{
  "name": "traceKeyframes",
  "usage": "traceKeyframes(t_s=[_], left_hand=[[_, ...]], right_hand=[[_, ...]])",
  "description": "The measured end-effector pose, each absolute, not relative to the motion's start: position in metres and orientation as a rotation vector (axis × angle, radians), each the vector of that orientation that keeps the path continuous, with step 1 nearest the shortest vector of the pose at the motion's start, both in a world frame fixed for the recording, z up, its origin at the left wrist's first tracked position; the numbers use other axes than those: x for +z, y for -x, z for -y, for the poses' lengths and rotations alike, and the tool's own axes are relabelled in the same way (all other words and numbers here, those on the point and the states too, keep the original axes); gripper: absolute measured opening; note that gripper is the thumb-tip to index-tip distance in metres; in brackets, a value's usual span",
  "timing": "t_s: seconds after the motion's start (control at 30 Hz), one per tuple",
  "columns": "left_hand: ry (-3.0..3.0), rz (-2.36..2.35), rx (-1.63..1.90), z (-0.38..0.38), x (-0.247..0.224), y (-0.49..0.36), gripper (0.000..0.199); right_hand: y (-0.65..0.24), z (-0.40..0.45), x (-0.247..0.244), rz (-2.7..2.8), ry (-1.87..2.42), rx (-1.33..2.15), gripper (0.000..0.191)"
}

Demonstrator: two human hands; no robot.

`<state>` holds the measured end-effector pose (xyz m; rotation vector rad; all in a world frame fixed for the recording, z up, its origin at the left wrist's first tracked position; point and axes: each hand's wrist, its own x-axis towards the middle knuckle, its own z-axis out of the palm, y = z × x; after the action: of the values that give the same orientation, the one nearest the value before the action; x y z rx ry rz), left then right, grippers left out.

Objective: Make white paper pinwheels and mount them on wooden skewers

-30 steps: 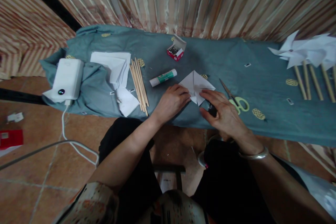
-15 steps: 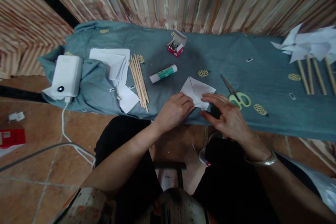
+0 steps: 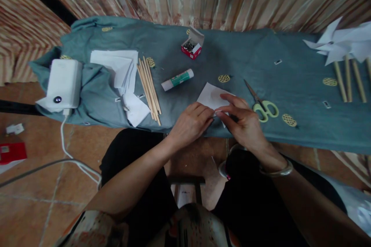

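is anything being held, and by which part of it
The white paper, held at its near edge by the left hand and the right hand.
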<state>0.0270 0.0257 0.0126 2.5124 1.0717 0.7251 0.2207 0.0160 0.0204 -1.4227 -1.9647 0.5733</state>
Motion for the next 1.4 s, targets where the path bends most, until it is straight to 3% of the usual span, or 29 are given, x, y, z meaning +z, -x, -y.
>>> traceKeyframes(t_s=[0.47,1.4], left_hand=[[-2.483,-1.008,0.817,-0.0258,0.0065,-0.0255,0.020],[-2.409,-0.989,0.805,-0.0293,0.0070,-0.0254,0.021]], right_hand=[[-0.2211,-0.0136,0.0175,1.942,1.482,0.477,0.004],[-0.2196,-0.0123,0.0150,1.956,1.457,0.453,0.011]])
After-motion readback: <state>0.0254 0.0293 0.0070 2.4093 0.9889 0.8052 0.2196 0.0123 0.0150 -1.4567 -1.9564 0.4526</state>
